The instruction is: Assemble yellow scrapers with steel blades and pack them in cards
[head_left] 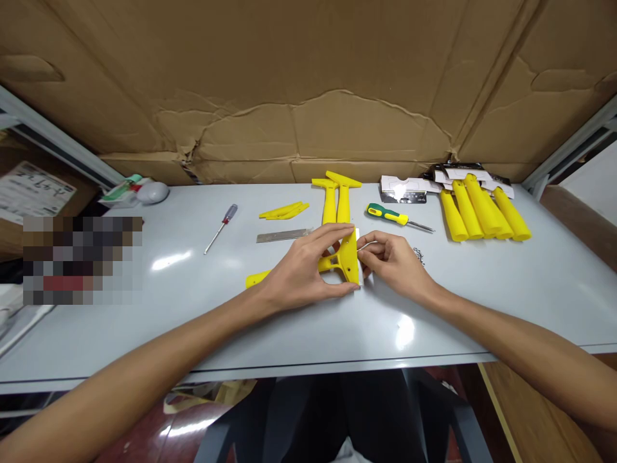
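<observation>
My left hand (301, 267) is closed around the head of a yellow plastic scraper (348, 258), thumb and fingers at the two ends of the head. The scraper's handle (258, 279) sticks out to the left behind that hand. A thin pale blade (360, 280) shows along the head's right edge. My right hand (393, 260) pinches at this edge, thumb and forefinger on the blade; its other fingers are partly hidden. Just beyond my left hand lie a few flat metal blades (283, 236). Further back are two more yellow scraper bodies (342, 199).
Yellow strips (283, 211) lie behind the blades. A small screwdriver (222, 228) is at left, a green-yellow screwdriver (388, 214) at right. Small screws (418, 256) lie beside my right hand. Several yellow handles with black-and-white cards (477, 212) stand far right. A cardboard wall (308, 128) closes the back.
</observation>
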`<state>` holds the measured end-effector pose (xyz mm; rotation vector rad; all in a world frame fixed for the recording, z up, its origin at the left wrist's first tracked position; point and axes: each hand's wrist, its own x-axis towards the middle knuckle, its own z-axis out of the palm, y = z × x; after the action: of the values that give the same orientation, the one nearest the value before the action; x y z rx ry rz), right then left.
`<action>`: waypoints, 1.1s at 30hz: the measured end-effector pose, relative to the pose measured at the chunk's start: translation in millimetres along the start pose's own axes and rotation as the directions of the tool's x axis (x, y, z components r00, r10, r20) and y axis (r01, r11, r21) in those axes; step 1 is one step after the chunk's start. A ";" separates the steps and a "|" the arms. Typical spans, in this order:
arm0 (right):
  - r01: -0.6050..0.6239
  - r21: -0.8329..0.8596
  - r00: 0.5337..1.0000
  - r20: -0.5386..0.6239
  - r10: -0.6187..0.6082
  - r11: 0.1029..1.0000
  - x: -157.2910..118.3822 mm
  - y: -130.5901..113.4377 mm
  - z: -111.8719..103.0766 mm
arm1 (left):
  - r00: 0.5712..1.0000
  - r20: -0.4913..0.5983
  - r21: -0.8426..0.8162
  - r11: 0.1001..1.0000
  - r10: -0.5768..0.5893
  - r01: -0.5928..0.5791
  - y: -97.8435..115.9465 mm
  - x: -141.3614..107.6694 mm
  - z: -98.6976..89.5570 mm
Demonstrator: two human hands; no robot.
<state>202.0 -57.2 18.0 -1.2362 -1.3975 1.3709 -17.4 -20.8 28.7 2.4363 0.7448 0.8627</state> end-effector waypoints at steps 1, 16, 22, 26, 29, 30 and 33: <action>0.001 -0.006 1.000 0.000 -0.001 1.000 -0.3 0.0 0.0 | 1.000 0.000 0.003 1.000 -0.001 0.001 -0.2 -0.2 0.2; 0.004 0.132 1.000 0.016 -0.006 0.991 -2.4 -5.6 -0.5 | 0.998 -0.005 0.080 0.995 0.058 -0.057 2.1 -3.0 0.6; -0.070 0.099 0.977 0.209 0.048 0.993 3.4 -5.1 -5.0 | 0.992 -0.029 0.049 0.991 0.125 -0.123 1.5 -3.9 4.1; -0.027 0.052 0.970 0.241 0.014 0.998 2.8 -5.3 -6.9 | 0.993 -0.036 0.012 0.994 0.110 -0.109 3.8 -3.3 3.1; 0.018 0.017 0.974 0.227 -0.021 1.000 -1.8 -8.0 -4.5 | 0.994 -0.097 -0.084 0.996 -0.049 0.041 5.5 -1.7 -0.7; 0.039 -0.019 0.977 0.211 -0.034 0.999 -3.7 -8.7 -2.9 | 0.988 -0.104 -0.118 0.988 -0.111 0.099 5.5 -1.1 -1.9; 0.074 -0.126 0.988 0.145 -0.055 0.989 -8.2 -9.4 2.7 | 0.970 -0.041 -0.205 0.952 -0.239 0.226 4.2 0.6 -4.4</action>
<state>200.0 -65.1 27.8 -1.1847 -1.6347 1.3623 -18.5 -22.5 34.4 2.1041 0.9025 0.8815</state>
